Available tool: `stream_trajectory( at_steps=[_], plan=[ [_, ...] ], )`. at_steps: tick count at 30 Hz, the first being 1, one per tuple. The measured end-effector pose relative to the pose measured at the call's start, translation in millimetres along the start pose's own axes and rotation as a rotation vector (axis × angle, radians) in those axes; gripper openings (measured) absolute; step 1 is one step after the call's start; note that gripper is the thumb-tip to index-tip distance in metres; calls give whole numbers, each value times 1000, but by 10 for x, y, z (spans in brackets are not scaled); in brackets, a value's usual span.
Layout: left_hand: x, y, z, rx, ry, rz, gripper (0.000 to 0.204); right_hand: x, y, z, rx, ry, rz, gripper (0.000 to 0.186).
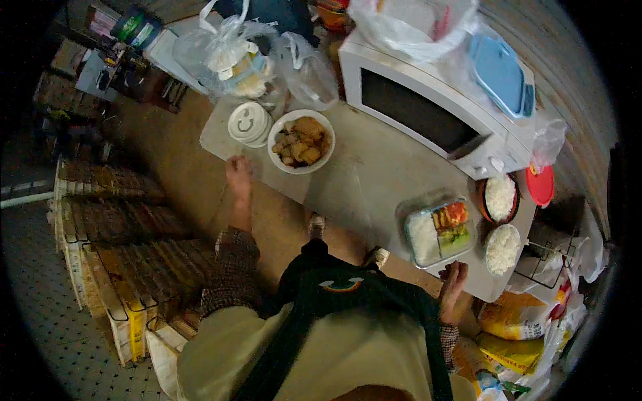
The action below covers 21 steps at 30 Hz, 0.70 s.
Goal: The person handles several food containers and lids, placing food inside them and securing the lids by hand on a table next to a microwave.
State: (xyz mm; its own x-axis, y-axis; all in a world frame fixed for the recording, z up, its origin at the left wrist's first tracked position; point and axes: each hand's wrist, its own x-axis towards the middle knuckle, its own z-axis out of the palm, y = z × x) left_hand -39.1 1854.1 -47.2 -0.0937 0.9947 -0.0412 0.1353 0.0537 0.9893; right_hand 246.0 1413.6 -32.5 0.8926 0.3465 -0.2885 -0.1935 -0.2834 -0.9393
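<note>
My left hand (239, 175) hovers by the table's left front edge, its fingers loosely curled with nothing visible in them. Nearest to it are stacked white round lidded containers (251, 125) and a white bowl of browned food chunks (301, 142). My right hand (454, 279) is at the front edge on the right, fingers curled in and nothing seen in them. Just beyond it sits a rectangular glass food container (424, 238) with rice, red-orange food and greens in separate sections. A bowl of white rice (501, 250) and a dark-rimmed bowl of rice (499, 198) stand to its right.
A white microwave (414, 107), door closed, stands at the back, a blue lid (498, 73) and plastic bag (414, 23) on top. Filled plastic bags (244, 63) lie at back left. A red lid (540, 186) is far right. Stacked crates (120, 247) stand left; packages (515, 321) lie right.
</note>
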Motion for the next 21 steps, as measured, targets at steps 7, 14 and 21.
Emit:
stream_trajectory(
  at_steps=[7,14,21],
  plan=[
    [1574,-540,-186,110,-274,-84,60,-126,-426,1898,32,-302,-72,9],
    [1449,-187,-128,81,-496,-252,46,-443,-801,3624,-413,-814,-271,17],
    [1518,-283,-184,214,-493,-65,49,-326,-733,3957,-498,-778,-459,15]
  ],
)
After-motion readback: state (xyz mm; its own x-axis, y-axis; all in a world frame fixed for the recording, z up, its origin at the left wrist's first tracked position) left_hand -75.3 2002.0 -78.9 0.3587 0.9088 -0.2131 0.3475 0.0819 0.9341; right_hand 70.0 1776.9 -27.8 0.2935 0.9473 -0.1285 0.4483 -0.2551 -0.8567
